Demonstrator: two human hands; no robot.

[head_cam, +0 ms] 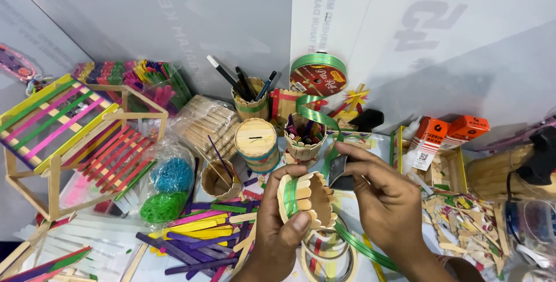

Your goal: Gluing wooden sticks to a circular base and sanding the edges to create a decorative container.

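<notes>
We note a crowded tabletop (359,143): little bare surface shows anywhere, only a pale patch near its front left corner. The left edge is taken up by a stick-built house frame (69,137) with coloured slats; the back edge, against the white wall panels, carries a bag of plain sticks (202,121), a pen holder (250,105) and a green ribbon spool (318,74). Toward the right edge sit two orange-capped glue bottles (446,134) and scrap stick pieces (463,215). Loose coloured sticks (197,238) cover the front centre.

Our left hand (278,230) is closed round a small stick cup (306,198), thumb pressed on its near side, fingers curled behind; the cup is lifted above the front centre of the tabletop, lying on its side. A green ribbon (315,114) bands the cup and runs back to the spool. Our right hand (385,201) is partly closed, thumb and forefinger pinching the ribbon just right of the cup. The hands are near, not touching.
</notes>
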